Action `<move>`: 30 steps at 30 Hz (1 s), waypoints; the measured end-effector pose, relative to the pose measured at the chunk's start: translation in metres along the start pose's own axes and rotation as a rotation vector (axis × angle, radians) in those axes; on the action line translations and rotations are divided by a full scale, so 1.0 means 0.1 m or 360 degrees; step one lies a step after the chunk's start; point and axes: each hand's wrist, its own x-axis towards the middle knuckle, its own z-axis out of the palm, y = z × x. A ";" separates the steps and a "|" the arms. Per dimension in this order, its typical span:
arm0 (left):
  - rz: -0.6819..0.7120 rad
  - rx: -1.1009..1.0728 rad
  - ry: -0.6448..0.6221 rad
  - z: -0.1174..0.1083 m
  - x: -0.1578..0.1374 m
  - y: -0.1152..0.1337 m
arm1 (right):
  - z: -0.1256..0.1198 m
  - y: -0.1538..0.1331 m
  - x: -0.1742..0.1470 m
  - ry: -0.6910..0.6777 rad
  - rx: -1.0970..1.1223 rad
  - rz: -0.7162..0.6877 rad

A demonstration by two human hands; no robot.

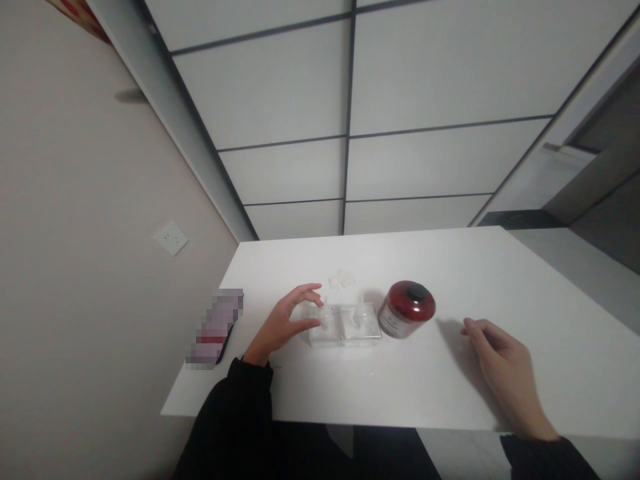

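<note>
Head view looks down on a white table (pixel 450 387) set against a wall of pale panels. The left hand (pixel 283 323) reaches to the left end of a clear plastic tray (pixel 345 325) that lies flat near the table's middle; thumb and forefinger are spread in a loose curl around that end, with the fingertips (pixel 314 288) arched over it and the thumb low beside it. Whether they press the plastic or only hover at it I cannot tell. The tray seems to have 2 compartments, each holding something small and whitish, too blurred to name.

Just right of the tray, close or touching, stands a dark red jar (pixel 406 309) with a black cap. Behind the tray lies a small crumpled clear scrap (pixel 342 279), apart from it. The right hand (pixel 503 370) rests on the table well to the right of the jar, fingers loosely bent and holding nothing. A dark flat thing (pixel 215 330) lies at the table's left edge.

As a judgement, the tray looks light, thin and stiff but brittle, and smooth enough to slide on the tabletop; a grip across its short end walls, or at both ends, would suit it better than a pinch on 1 corner.
</note>
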 end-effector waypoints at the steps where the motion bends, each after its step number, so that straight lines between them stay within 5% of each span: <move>1: 0.0004 -0.0006 -0.0011 0.00 0.00 0.00 | 0.00 0.00 0.00 -0.0002 0.0000 -0.0009; 30: 0.0008 -0.0025 -0.0043 0.09 0.00 0.09 | 0.01 0.00 -0.01 0.0015 0.0020 0.0025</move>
